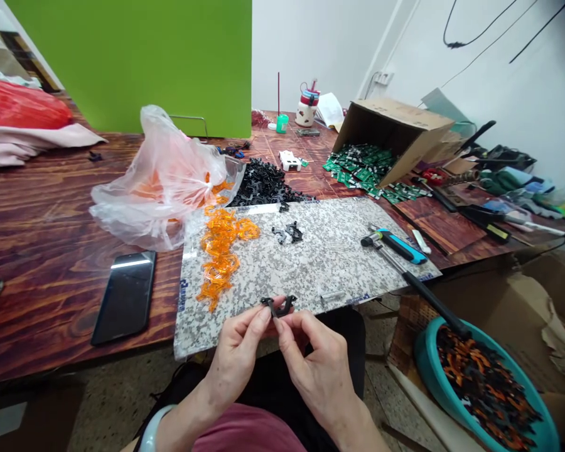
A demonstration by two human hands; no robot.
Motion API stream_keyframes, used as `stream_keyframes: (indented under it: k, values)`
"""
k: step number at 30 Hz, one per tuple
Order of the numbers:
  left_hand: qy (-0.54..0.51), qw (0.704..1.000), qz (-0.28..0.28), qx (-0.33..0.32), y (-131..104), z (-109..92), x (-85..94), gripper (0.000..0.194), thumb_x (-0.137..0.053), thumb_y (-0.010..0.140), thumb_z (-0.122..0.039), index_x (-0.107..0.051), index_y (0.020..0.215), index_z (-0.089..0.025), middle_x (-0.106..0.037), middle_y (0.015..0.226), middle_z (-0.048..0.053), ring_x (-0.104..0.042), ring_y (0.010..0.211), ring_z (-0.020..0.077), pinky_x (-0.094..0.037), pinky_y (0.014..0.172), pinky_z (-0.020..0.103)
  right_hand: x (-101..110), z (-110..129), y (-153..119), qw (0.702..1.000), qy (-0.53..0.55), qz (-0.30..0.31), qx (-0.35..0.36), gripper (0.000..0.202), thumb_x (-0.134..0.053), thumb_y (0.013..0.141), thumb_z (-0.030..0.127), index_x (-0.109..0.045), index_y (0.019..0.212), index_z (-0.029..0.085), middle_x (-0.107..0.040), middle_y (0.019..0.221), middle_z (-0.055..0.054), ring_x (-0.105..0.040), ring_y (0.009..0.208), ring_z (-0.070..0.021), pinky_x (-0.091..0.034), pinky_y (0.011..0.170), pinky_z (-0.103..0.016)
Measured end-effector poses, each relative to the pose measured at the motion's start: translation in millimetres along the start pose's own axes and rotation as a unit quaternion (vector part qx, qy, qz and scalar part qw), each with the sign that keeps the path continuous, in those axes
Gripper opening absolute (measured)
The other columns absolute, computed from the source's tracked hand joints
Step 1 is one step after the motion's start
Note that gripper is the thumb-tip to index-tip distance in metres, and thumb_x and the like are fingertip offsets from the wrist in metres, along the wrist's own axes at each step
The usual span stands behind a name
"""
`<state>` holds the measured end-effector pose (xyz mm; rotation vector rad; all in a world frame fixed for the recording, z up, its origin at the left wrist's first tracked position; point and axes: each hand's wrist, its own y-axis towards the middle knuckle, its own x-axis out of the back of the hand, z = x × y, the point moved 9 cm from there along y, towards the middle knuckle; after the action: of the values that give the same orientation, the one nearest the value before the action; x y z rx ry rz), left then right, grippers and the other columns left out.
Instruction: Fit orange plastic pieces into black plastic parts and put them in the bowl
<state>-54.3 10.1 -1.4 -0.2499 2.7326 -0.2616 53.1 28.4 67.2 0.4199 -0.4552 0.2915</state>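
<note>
A small black U-shaped plastic part (286, 307) is pinched between my left hand (239, 342) and my right hand (316, 355), just over the front edge of the speckled board (311, 270). Fingers of both hands are closed on it and hide its lower side. Translucent orange parts (220, 251) lie in a heap on the board's left side. A few black parts (289, 233) sit near the board's middle, and a large pile of black parts (261, 182) lies behind the board. A small clear piece (332, 295) rests near the front edge, right of my hands.
A phone (125, 298) and a plastic bag (164, 182) are at the left. At the right lie a hammer (419, 292) and a blue-handled tool (400, 246). Green circuit boards (362, 164) spill from a cardboard box (400, 116). A teal basin (426, 358) of parts stands lower right.
</note>
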Motion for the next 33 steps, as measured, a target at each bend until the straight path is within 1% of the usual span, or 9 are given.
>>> stream_keyframes:
  k: [7, 11, 16, 19, 23, 26, 29, 33]
  values:
    - [0.006, 1.000, 0.008, 0.014, -0.4, -1.9, -4.8, 0.035, -0.063, 0.083, -0.041, -0.073, 0.106, -0.016, -0.077, 0.091, 0.006, -0.069, 0.080, 0.0212, -0.055, 0.073, 0.028, -0.1, -2.2, 0.1, 1.000, 0.005, -0.014, -0.013, 0.015, -0.052, 0.087, 0.019, -0.060, 0.074, 0.018, -0.062, 0.063, -0.001, -0.057, 0.051, -0.0099, -0.046, 0.051, -0.018]
    - [0.029, 1.000, -0.001, 0.004, 0.9, -3.1, -2.3, 0.033, -0.063, 0.082, -0.042, -0.076, 0.096, -0.015, -0.076, 0.080, 0.004, -0.068, 0.073, 0.0180, -0.054, 0.077, 0.027, -1.1, -1.1, 1.4, 1.000, 0.001, -0.016, -0.011, 0.017, -0.051, 0.087, 0.019, -0.060, 0.073, 0.018, -0.061, 0.061, -0.001, -0.056, 0.049, -0.0097, -0.045, 0.048, -0.018]
    - [0.075, 0.997, -0.024, 0.000, 1.2, -2.9, 6.5, 0.033, -0.062, 0.083, -0.043, -0.077, 0.089, -0.015, -0.075, 0.079, 0.005, -0.066, 0.080, 0.0214, -0.053, 0.078, 0.029, -4.7, -0.5, 2.5, 1.000, -0.005, -0.013, -0.016, 0.018, -0.051, 0.087, 0.020, -0.060, 0.071, 0.019, -0.061, 0.060, 0.000, -0.055, 0.047, -0.0099, -0.045, 0.046, -0.018]
    - [0.110, 0.993, -0.032, -0.016, 1.7, -7.5, 9.8, 0.033, -0.060, 0.084, -0.043, -0.077, 0.084, -0.015, -0.073, 0.074, 0.004, -0.065, 0.075, 0.0200, -0.052, 0.075, 0.027, -7.8, -0.1, 2.4, 1.000, -0.006, -0.009, -0.026, 0.017, -0.051, 0.087, 0.020, -0.059, 0.072, 0.020, -0.059, 0.059, 0.000, -0.054, 0.047, -0.0098, -0.045, 0.046, -0.019]
    - [0.130, 0.989, -0.051, -0.049, 2.5, -18.0, 13.1, 0.032, -0.060, 0.083, -0.042, -0.077, 0.088, -0.015, -0.072, 0.072, 0.003, -0.063, 0.069, 0.0186, -0.051, 0.069, 0.026, -9.8, 0.0, 2.0, 0.999, 0.005, -0.006, -0.039, 0.008, -0.053, 0.086, 0.020, -0.060, 0.082, 0.021, -0.063, 0.066, 0.000, -0.057, 0.051, -0.0103, -0.048, 0.048, -0.019]
    - [0.158, 0.983, -0.057, -0.072, 2.7, -25.3, 13.2, 0.029, -0.060, 0.083, -0.038, -0.077, 0.086, -0.015, -0.071, 0.070, 0.002, -0.062, 0.067, 0.0175, -0.049, 0.064, 0.024, -7.0, -1.9, 3.5, 0.999, 0.004, -0.007, -0.047, 0.009, -0.054, 0.086, 0.021, -0.060, 0.080, 0.021, -0.063, 0.065, 0.000, -0.059, 0.052, -0.0108, -0.049, 0.049, -0.019]
    - [0.204, 0.973, -0.047, -0.094, 1.9, -31.0, 10.3, 0.027, -0.056, 0.086, -0.031, -0.076, 0.079, -0.015, -0.069, 0.065, 0.002, -0.061, 0.063, 0.0163, -0.046, 0.060, 0.022, -6.8, -9.8, 6.3, 0.996, 0.011, 0.018, -0.082, 0.009, -0.056, 0.085, 0.023, -0.061, 0.077, 0.020, -0.065, 0.064, 0.000, -0.061, 0.051, -0.0111, -0.049, 0.048, -0.019]
    - [0.265, 0.957, -0.020, -0.120, -0.3, -35.1, 6.4, 0.029, -0.052, 0.088, -0.025, -0.072, 0.069, -0.016, -0.070, 0.066, 0.003, -0.062, 0.062, 0.0162, -0.045, 0.061, 0.022, -9.0, -21.6, 9.8, 0.989, 0.044, 0.056, -0.130, 0.005, -0.058, 0.083, 0.023, -0.059, 0.080, 0.020, -0.069, 0.068, -0.001, -0.066, 0.056, -0.0135, -0.051, 0.050, -0.020]
